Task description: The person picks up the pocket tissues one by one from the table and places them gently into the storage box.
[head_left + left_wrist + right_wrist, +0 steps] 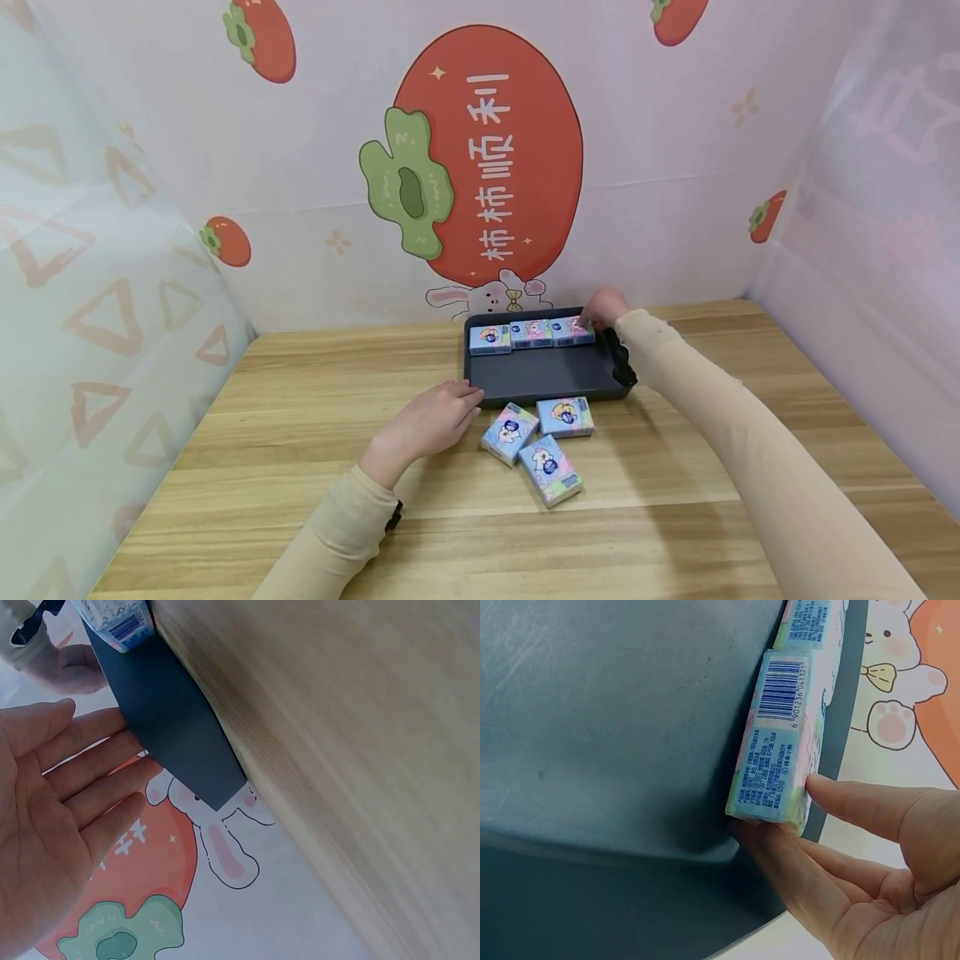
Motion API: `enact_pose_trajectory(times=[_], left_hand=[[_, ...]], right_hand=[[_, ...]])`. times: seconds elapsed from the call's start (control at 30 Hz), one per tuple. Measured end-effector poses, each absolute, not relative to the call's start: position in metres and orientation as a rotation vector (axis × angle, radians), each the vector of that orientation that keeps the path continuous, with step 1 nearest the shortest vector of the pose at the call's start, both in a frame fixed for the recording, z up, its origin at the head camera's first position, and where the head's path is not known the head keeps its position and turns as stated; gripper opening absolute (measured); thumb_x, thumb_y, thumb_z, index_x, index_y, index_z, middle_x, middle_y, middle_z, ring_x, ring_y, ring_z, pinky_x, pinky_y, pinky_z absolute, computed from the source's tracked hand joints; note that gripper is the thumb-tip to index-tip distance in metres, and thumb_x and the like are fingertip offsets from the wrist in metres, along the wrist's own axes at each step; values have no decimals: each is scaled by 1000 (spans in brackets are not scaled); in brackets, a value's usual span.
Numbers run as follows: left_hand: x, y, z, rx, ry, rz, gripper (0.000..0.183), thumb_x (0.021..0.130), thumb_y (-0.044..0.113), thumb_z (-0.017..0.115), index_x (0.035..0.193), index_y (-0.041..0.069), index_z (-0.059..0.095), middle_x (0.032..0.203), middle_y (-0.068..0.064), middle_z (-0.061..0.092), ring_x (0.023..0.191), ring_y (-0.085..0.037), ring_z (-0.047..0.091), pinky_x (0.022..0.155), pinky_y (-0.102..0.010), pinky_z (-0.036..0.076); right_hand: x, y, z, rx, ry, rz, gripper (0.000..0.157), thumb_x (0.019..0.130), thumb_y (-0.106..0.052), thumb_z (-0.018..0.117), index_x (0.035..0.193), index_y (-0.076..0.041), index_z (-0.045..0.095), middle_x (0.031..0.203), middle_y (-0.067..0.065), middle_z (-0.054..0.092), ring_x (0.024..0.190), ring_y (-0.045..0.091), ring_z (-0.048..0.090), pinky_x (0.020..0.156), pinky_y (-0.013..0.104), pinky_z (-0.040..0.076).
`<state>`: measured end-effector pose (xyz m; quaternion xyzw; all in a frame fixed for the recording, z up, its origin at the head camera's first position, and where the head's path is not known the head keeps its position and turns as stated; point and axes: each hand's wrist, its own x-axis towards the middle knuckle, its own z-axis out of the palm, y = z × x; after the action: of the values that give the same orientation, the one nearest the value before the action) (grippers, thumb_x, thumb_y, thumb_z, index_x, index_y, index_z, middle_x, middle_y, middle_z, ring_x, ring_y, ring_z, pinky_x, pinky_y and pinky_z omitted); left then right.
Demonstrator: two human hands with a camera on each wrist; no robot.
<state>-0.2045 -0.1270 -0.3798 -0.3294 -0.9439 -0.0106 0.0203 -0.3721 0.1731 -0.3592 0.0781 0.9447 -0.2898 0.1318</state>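
Note:
A dark grey tray point(540, 372) lies on the table near the wall. Along its far side sit three tissue packs in a row: a left pack point(489, 340), a middle pack point(531, 334) and a right pack point(567, 332). My right hand point(606, 305) pinches the right end of the last one; in the right wrist view its thumb touches the pack point(776, 735) on one face, with fingers at the end. My left hand point(435, 417) touches the tray's near left corner, and in the left wrist view its fingers point(97, 757) are straight.
In front of the tray lie three more tissue packs: a tilted left one point(510, 433), one at the right point(566, 417) and a nearer one point(551, 471). Behind the wooden table point(315, 417) stands a printed wall point(300, 167), with side walls left and right.

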Motion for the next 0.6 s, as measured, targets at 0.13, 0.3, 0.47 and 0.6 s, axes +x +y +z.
enact_pose_trajectory(times=[0.13, 0.3, 0.47, 0.6], left_hand=[[-204, -127, -380, -1021, -2928, -35, 34, 99, 22, 50, 125, 3, 62, 126, -13, 62, 121, -25, 56, 104, -38, 45], [-204, -127, -380, -1019, -2931, -43, 34, 98, 22, 50, 125, 3, 62, 126, -13, 62, 121, -25, 55, 104, -38, 45], [-204, -127, -380, -1018, -2931, -42, 35, 99, 22, 50, 125, 3, 62, 126, -13, 62, 122, -26, 55, 104, -38, 45], [-204, -127, -380, -1018, -2931, -51, 34, 98, 22, 50, 125, 3, 62, 126, -13, 62, 121, -26, 55, 104, -38, 45]], right_hand=[[-371, 174, -360, 216, 2749, -847, 22, 79, -12, 73, 92, 5, 65, 76, 9, 61, 58, 12, 59, 58, 23, 53], [-369, 175, -360, 197, 2748, -870, 27, 79, -10, 73, 97, 8, 66, 88, 14, 64, 66, 18, 65, 66, 28, 56], [-369, 177, -360, 181, 2761, -866, 30, 78, -11, 74, 100, 9, 66, 93, 17, 66, 71, 21, 68, 59, 24, 54], [-369, 176, -361, 170, 2791, -827, 32, 77, -13, 75, 99, 9, 66, 85, 15, 68, 66, 19, 68, 54, 21, 48]])
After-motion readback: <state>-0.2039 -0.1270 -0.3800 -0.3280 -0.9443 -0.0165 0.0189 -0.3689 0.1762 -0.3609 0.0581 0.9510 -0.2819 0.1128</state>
